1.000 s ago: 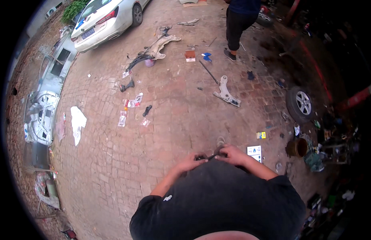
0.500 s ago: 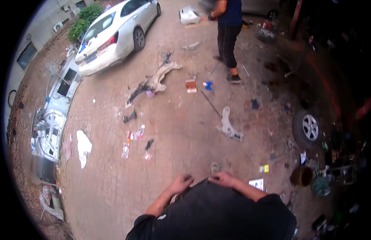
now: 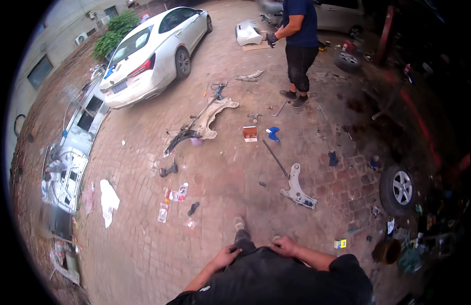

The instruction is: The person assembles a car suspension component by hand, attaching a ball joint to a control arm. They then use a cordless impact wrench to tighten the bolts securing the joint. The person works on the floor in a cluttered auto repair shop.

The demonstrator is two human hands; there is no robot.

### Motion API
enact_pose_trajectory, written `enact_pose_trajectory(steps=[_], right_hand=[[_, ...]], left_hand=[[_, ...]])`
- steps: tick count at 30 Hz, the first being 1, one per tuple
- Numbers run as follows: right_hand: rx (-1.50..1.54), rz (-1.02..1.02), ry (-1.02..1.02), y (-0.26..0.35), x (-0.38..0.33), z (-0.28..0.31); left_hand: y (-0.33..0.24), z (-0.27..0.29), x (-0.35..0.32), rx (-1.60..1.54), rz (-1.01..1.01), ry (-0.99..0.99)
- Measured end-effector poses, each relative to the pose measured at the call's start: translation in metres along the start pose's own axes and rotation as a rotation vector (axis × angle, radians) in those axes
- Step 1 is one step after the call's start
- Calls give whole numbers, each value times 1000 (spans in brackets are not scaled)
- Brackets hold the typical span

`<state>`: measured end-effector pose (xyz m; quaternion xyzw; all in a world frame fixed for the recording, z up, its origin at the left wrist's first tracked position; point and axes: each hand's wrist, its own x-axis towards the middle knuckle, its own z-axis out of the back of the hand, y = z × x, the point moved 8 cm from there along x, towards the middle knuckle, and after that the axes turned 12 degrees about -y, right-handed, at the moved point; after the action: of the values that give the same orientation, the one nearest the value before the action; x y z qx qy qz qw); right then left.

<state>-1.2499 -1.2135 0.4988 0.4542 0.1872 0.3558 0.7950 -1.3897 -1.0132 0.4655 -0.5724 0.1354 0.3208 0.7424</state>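
My left hand is low at the left side of my dark shirt, fingers loosely stretched along the cloth by my thigh. My right hand lies at the shirt's right front edge, its fingers curled onto the dark hem. One shoe of mine is forward on the brick paving. The nearest parts ahead are a pale metal control arm, a long dark bar and a small black part.
A large pale subframe lies mid-ground beside an open red-brown box and blue gloves. A person stands beyond. A white car is far left, a wheel right, plastic packets left, and a yellow-blue box near right.
The ground ahead sits lower in view, and my leg and shoe now show forward. Both my hands sit lower, still at the shirt. The other person has turned, with a gloved hand held out.
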Motion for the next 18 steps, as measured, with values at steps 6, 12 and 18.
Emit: enact_pose_trajectory(steps=[6,12,18], right_hand=[[-102,-127,-21,1,46,21],[-163,-257,182,20,83,25],[-185,-392,314,17,88,22]], left_hand=[[-28,70,59,-30,64,78],[-57,124,112,-27,13,327],[-86,171,127,79,35,450]])
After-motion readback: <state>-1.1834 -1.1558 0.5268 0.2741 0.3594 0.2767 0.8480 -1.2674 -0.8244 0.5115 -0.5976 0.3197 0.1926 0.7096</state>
